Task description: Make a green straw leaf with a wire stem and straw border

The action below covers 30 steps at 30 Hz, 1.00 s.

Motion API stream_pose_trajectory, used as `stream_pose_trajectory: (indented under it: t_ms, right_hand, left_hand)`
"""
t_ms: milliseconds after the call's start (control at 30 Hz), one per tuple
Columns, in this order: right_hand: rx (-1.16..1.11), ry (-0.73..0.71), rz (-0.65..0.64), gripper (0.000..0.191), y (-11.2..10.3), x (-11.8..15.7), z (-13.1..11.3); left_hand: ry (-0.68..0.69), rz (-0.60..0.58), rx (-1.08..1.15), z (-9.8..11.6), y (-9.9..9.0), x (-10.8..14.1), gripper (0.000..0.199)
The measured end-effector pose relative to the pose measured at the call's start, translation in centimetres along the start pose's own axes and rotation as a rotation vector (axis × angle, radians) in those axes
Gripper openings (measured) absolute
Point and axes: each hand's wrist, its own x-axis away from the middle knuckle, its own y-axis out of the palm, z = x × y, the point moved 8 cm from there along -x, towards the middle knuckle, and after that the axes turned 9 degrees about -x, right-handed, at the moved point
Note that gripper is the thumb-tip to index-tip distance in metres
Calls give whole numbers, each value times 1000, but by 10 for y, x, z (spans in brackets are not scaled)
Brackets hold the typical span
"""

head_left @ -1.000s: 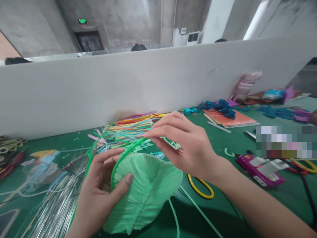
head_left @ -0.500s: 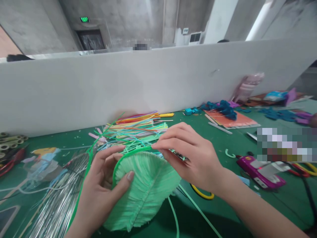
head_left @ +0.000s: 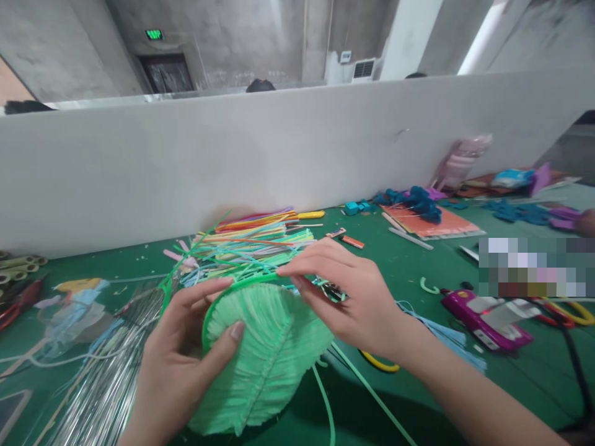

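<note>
A light green leaf (head_left: pixel 274 353) with a raised midrib, apparently formed from flattened pipe cleaners, is held upright over the table. My left hand (head_left: pixel 181 359) grips its left side, the thumb on the front face and the fingers behind. Along the upper left edge runs a brighter green strip (head_left: pixel 246 281), seemingly a pipe cleaner. Thumb and forefinger of my right hand (head_left: pixel 348 288) pinch this strip at the top edge. The right hand covers part of the leaf's upper right edge.
Behind the leaf lie colourful pipe cleaners (head_left: pixel 260 232). Thin metal wires (head_left: pixel 105 384) spread at left, near red-handled scissors (head_left: pixel 21 303). At right are a purple-and-white device (head_left: pixel 483 319) and an orange sheet (head_left: pixel 446 226). A white partition (head_left: pixel 186 167) borders the table; another person's hand (head_left: pixel 586 223) shows at far right.
Both hands and the leaf have shifted slightly left in view. My right hand's pinch has moved a little left along the edge, and my left hand keeps its hold.
</note>
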Motion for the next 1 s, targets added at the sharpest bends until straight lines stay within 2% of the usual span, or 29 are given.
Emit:
stream_pose_trajectory:
  t_ms: [100,267,700,867,1000]
  right_hand:
    - [-6,51,36,16,1,1,3]
    - [-62,103,52,17,5,-3,4]
    - [-220,126,68,19,8,-13,0]
    - [-307,216,47,23,9,-22,12]
    - [-310,176,67,21,-2,-36,14]
  left_hand:
    - [-67,53,-15,2,-4,3,36]
    - [-77,122,-25,4,-13,0,39]
    - [-111,211,26,1,-23,7,43]
    - [-50,226,0,11,-22,2,43]
    - [53,141,18,27,-15,-16,48]
